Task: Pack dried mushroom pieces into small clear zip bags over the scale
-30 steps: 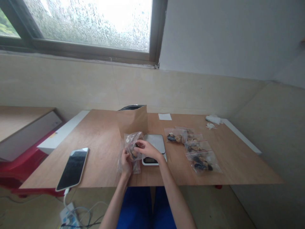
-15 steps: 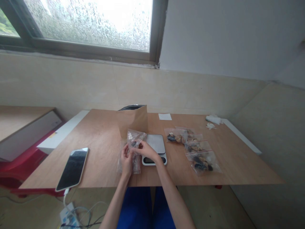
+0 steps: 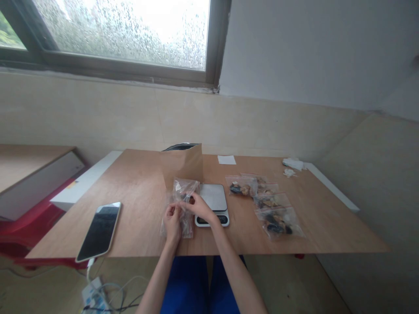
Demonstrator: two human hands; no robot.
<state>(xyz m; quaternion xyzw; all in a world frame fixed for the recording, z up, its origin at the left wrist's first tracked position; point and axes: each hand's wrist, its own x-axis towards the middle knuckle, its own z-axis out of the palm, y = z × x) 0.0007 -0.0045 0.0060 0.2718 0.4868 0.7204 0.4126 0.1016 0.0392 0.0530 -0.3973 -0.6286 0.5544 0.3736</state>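
A clear zip bag [image 3: 180, 186] with some dark pieces in it is held up in front of the brown paper pouch [image 3: 183, 165]. My left hand [image 3: 173, 220] pinches its near edge with closed fingers. Further right, my right hand [image 3: 198, 206] has its fingers closed on the same bag at the side. Beneath both hands lie more flat clear bags [image 3: 187, 229] on the table. Just right of them is a white kitchen scale [image 3: 214, 196] with a bare metal plate, its display partly behind my right wrist.
Several filled zip bags [image 3: 280, 222] with dark and tan dried pieces lie right of the scale. A phone [image 3: 100, 233] on a cable rests at the left front edge. White paper [image 3: 226, 160] and crumpled white gloves or tissue [image 3: 293, 164] lie at the back.
The bag's top has tipped slightly left and lower. My left fingers have curled in closer at the bag's edge; my right hand has shifted slightly left.
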